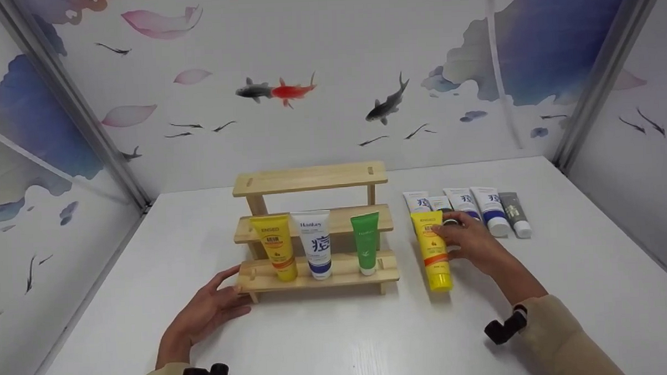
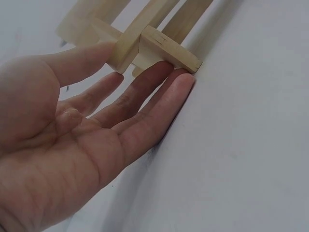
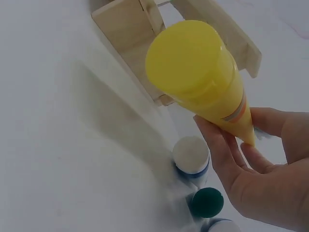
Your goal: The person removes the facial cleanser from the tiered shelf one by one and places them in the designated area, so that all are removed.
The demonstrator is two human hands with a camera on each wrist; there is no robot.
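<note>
My left hand (image 1: 207, 309) touches the left end of a three-step wooden rack (image 1: 314, 182), thumb and fairly straight fingertips against the lowest step and its leg (image 2: 171, 48). On that step stand a yellow tube (image 1: 280, 250), a white tube with blue markings (image 1: 314, 246) and a smaller green tube (image 1: 366, 244), caps down. To the right of the rack, my right hand (image 1: 471, 241) pinches another yellow tube (image 1: 434, 250) between thumb and fingers near its flat end. Its yellow cap (image 3: 186, 58) points down toward the table, as the right wrist view shows.
Behind my right hand, several tubes lie on the white table (image 1: 317, 343): white ones with blue bands (image 1: 489, 210), a dark grey one (image 1: 514, 211) and one with a green cap (image 3: 207, 203). Patterned panels (image 1: 328, 38) enclose the table at the back and sides.
</note>
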